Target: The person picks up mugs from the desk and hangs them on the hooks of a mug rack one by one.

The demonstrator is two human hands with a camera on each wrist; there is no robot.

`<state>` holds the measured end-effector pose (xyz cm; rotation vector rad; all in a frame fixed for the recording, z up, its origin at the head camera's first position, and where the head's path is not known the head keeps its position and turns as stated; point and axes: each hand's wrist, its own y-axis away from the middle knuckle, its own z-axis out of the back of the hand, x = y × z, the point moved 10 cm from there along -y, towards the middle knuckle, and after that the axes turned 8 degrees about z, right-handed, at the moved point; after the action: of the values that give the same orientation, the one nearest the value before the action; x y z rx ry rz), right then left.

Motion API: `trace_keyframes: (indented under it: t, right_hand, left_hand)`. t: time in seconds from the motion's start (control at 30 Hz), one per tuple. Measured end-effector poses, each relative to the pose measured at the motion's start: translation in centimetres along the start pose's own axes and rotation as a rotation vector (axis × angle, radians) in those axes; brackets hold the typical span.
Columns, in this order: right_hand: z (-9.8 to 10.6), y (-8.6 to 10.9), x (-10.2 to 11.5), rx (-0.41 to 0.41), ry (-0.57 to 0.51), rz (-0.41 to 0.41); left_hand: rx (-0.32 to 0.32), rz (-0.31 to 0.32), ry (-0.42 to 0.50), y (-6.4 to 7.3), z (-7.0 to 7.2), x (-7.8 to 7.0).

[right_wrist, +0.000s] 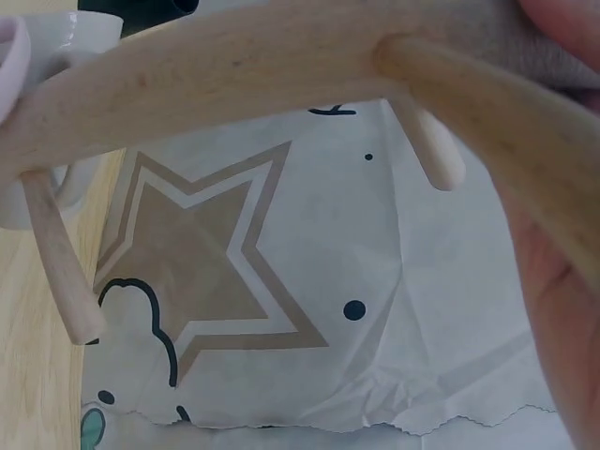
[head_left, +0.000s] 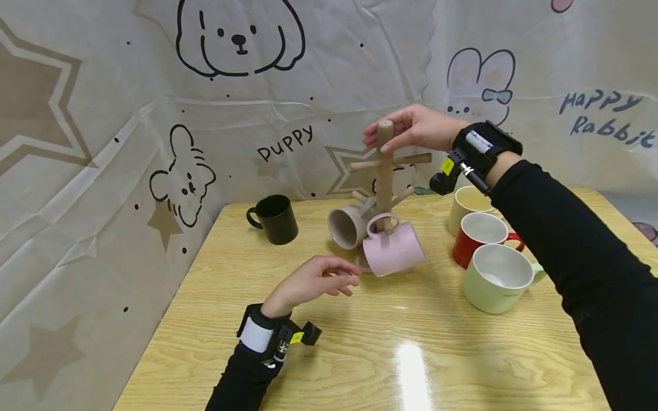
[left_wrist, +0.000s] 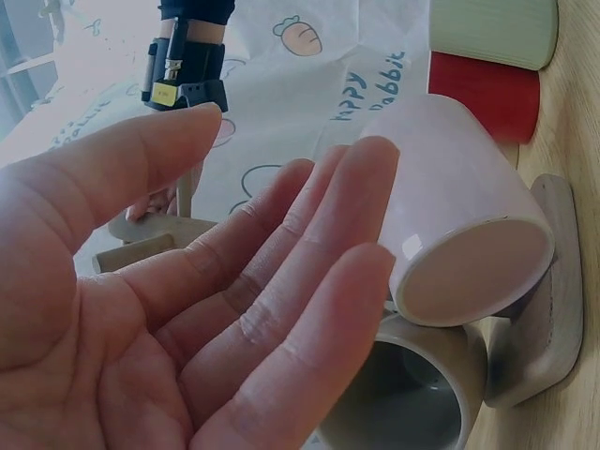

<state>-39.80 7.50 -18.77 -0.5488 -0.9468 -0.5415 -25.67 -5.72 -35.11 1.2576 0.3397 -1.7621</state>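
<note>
In the head view, the right hand [head_left: 418, 128] has its fingers curled round the top of the wooden mug tree [head_left: 384, 185], which stands towards the back edge of the tabletop [head_left: 329, 354], with a pink mug [head_left: 394, 249] hanging from it. The left wrist view shows the left hand [left_wrist: 216, 309] loosely spread, holding nothing, beside that mug; the right wrist view shows the right hand only partly, beside the tree's bare upper pegs [right_wrist: 431, 150].

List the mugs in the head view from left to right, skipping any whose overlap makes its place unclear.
Black mug → gray mug → pink mug → green mug.
</note>
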Motion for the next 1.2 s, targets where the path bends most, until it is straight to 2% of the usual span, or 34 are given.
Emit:
trace_keyframes:
  t: [0.2,0.37,0.7,0.93,1.2]
  right_hand:
    - [-0.1,-0.2,0.1,0.057,0.031,-0.006]
    - [0.2,0.1,0.2,0.073,0.056,0.005]
    - [0.4,0.3,0.7,0.025,0.195,0.059]
    - [0.4,0.4,0.9,-0.007,0.224,0.06]
    - [0.6,0.7,1.2,-0.11,0.299,0.042]
  left_hand:
    - [0.0,0.003,0.009,0.2,0.1,0.1]
    - [0.003,-0.002,0.007,0.1,0.0,0.0]
    - [0.003,0.003,-0.006,0.1,0.0,0.0]
    - [0.001,0.003,-0.013,0.3,0.0,-0.3]
    - [-0.003,-0.004,-0.022,0.6,0.0,-0.5]
